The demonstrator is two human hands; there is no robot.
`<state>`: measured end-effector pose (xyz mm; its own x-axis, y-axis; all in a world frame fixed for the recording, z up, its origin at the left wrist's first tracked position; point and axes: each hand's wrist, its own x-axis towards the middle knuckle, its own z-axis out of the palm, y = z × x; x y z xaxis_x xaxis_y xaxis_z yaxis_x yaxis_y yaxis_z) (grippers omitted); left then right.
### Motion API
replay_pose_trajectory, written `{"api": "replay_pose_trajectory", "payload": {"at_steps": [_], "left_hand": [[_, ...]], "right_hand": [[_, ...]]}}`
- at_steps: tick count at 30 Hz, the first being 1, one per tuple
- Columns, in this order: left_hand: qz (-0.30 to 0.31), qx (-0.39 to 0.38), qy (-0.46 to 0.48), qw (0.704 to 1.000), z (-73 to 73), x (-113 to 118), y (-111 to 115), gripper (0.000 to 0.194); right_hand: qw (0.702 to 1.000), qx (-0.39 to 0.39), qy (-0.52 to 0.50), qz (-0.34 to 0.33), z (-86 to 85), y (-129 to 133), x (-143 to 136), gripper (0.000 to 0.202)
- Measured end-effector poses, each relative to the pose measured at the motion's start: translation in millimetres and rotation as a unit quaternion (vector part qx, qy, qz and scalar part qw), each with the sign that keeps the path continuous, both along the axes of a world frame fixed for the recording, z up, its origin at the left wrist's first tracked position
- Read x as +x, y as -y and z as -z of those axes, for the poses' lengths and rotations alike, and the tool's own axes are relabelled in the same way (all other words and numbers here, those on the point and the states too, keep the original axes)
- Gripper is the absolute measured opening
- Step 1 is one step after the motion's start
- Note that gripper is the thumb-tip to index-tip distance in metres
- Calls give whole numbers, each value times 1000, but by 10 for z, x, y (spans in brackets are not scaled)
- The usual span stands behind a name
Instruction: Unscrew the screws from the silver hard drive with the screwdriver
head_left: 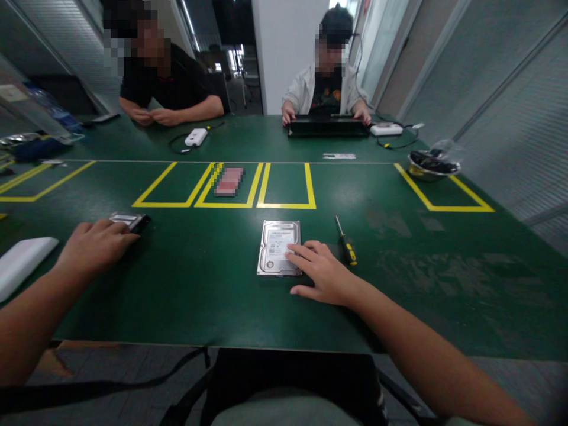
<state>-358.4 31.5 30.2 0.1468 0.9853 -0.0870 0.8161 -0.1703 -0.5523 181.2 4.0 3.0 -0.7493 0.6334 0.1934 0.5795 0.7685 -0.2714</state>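
A silver hard drive [278,248] with a white label lies flat on the green table in front of me. My right hand [326,272] rests at its right edge, fingers stretched out and apart, the fingertips touching the label side. To the left, my left hand [95,245] has its fingers closed over a second hard drive [128,221], whose far end and dark side show beyond the fingers; the rest is hidden under the hand. Just right of my right hand lies a yellow and black screwdriver [347,244], its shaft pointing away from me.
Yellow tape frames [286,206] mark the table; a blurred reddish item [229,181] sits in one. A white object [24,266] lies at left, a metal bowl of dark parts [432,165] at far right. Two people sit opposite, one holding a black tray-like object [328,126].
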Motion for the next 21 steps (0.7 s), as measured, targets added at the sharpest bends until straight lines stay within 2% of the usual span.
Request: {"api": "replay_pose_trajectory", "payload": {"at_steps": [15,21], "left_hand": [[20,14,-34,999,-18,178,89,42],[13,-9,-49,999,-28,254,52,37]], "right_hand": [[1000,-1,2,1,-6,5,-3,69],[1000,-2,-2,0,2,1,0,70]]}}
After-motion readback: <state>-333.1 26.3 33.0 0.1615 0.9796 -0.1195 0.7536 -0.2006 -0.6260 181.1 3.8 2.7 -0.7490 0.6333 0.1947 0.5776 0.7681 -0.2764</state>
